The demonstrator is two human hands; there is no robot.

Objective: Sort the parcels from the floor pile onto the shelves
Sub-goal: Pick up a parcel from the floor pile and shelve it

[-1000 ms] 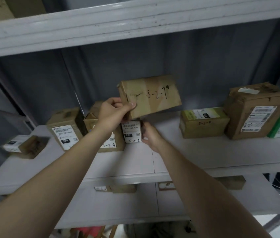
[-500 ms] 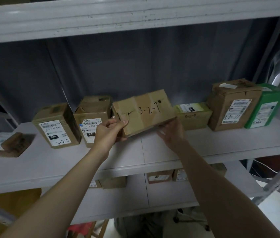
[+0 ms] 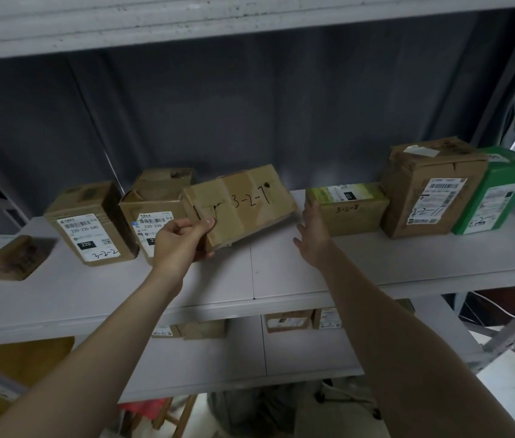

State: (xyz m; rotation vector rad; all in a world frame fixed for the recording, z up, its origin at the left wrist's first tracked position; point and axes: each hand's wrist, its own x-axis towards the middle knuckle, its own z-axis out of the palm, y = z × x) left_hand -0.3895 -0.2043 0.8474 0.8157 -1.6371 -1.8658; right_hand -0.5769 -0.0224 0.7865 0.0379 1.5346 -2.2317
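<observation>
A flat brown cardboard parcel [image 3: 243,207] marked "3-2-7" leans tilted over the middle of the grey shelf [image 3: 281,273]. My left hand [image 3: 183,241] grips its lower left corner, thumb on the front face. My right hand [image 3: 313,235] is off that parcel, fingers straight, with the fingertips against the left end of a low parcel with a green-and-white top [image 3: 348,210]. Whether the tilted parcel's lower edge touches the shelf is hidden.
On the same shelf stand two labelled brown boxes at left [image 3: 91,222] [image 3: 155,210], a small parcel lying at far left [image 3: 6,256], a tall brown box [image 3: 430,188] and a green box [image 3: 499,191] at right. A lower shelf [image 3: 218,358] holds more small parcels.
The "3-2-7" parcel has come down from head height to the shelf. My right hand let go of it and moved right to the green-topped parcel.
</observation>
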